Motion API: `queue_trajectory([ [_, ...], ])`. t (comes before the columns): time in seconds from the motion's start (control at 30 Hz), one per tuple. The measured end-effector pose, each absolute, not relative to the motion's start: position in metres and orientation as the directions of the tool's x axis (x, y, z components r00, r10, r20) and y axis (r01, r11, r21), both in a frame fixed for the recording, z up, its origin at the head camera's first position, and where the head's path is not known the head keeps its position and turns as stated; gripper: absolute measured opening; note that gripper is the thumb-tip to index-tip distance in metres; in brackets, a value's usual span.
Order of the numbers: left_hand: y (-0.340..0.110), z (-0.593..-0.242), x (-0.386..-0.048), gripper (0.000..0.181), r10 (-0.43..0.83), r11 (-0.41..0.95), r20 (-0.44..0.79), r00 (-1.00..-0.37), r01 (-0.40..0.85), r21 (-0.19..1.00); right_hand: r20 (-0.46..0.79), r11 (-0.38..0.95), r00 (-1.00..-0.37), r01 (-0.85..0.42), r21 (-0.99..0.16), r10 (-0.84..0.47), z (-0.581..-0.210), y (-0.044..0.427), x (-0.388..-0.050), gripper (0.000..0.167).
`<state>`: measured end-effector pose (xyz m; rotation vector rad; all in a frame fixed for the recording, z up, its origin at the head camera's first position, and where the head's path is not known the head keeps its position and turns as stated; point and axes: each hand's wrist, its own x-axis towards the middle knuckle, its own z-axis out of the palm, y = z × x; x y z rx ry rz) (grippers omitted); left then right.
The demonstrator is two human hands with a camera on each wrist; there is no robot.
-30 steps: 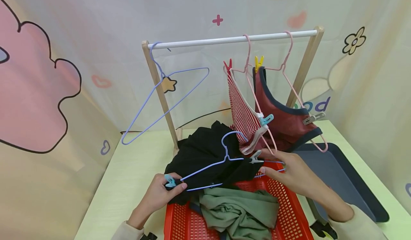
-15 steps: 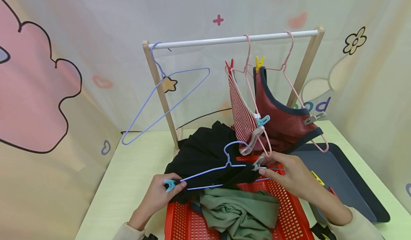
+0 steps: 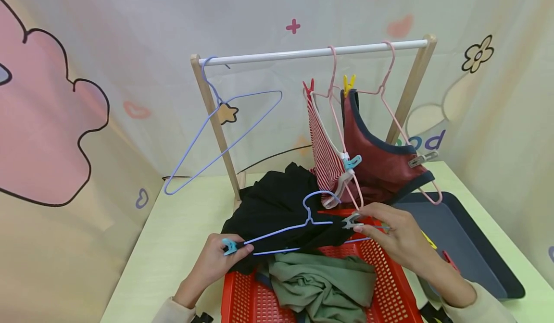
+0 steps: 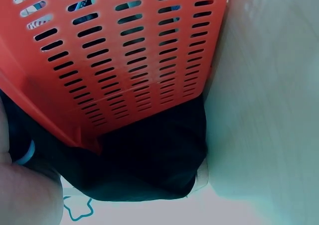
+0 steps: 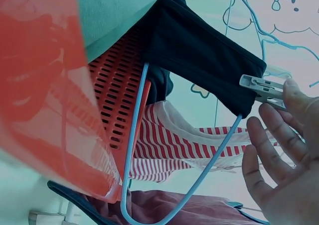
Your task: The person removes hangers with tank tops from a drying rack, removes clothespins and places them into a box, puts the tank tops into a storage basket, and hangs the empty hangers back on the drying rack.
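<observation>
Over the basket, a black garment (image 3: 277, 203) lies across a blue-purple hanger (image 3: 277, 229) whose hook points up. My left hand (image 3: 221, 260) grips the hanger's left end with the cloth, beside a light-blue clothespin (image 3: 230, 247). My right hand (image 3: 396, 229) pinches a grey clothespin (image 3: 351, 220) between thumb and index finger. In the right wrist view, that grey clothespin (image 5: 264, 89) bites the edge of the black garment (image 5: 199, 51), and the other fingers (image 5: 279, 140) spread loosely. The left wrist view shows the black garment (image 4: 154, 150) hanging against the basket's side.
A red basket (image 3: 237, 299) holds a green garment (image 3: 322, 284). Behind stands a rack with a white rail (image 3: 277, 56), bearing an unladen blue hanger (image 3: 190, 147), a striped garment (image 3: 322, 145) and a maroon garment (image 3: 374, 155). A dark tray (image 3: 472, 246) with clothespins sits at right.
My right thumb has closed onto the grey clothespin, which has shifted slightly right and down with the hanger. The striped garment's lower end has swung left. My left hand has stayed almost still.
</observation>
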<state>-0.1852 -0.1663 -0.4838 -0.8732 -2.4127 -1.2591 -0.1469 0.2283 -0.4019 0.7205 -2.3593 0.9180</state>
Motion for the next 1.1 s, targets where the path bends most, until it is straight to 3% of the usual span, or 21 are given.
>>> queue_trajectory([
  [0.57, -0.166, -0.482, -0.184, 0.014, 0.398, 0.440, 0.454, -0.797, 0.600, 0.668, 0.654, 0.603, -0.711, -0.647, -0.466, -0.258, -0.399, 0.230, -0.141, 0.039],
  [0.83, -0.166, -0.482, -0.185, 0.033, 0.409, 0.430, 0.487, -0.772, 0.634, 0.643, 0.698, 0.606, -0.689, -0.644, -0.467, -0.194, -0.385, 0.234, -0.134, 0.043],
  [1.1, -0.166, -0.481, -0.186, 0.041, 0.418, 0.426, 0.481, -0.771, 0.634, 0.645, 0.653, 0.627, -0.752, -0.554, -0.548, -0.094, -0.374, 0.244, -0.121, 0.045],
])
